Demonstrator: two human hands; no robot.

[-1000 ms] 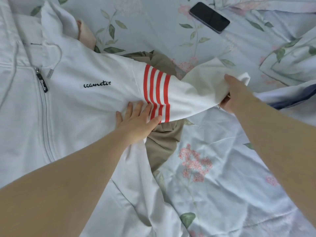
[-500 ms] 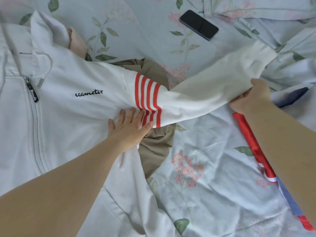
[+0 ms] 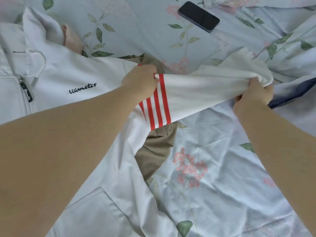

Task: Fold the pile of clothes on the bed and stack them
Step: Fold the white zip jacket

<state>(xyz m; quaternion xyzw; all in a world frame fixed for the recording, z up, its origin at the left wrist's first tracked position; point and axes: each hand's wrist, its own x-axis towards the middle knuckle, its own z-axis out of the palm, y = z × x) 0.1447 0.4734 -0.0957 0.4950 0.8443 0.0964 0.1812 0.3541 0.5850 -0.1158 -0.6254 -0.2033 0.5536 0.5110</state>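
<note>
White zip hoodie (image 3: 68,74), soft knit, lies spread flat on the left of the bed, with one sleeve (image 3: 196,93) stretched taut to the right. The left hand (image 3: 140,81) grips the sleeve at its red stripes (image 3: 157,108). The right hand (image 3: 253,98) bunches the cuff end in curled fingers. A khaki garment (image 3: 153,151), smooth and creased, lies under the sleeve. The wrinkled floral sheet (image 3: 213,194) covers the bed. A flat black phone (image 3: 198,16) rests on it, well apart from the hoodie.

Home bedroom: floral bedsheet (image 3: 213,194), scattered clothes (image 3: 153,147).
</note>
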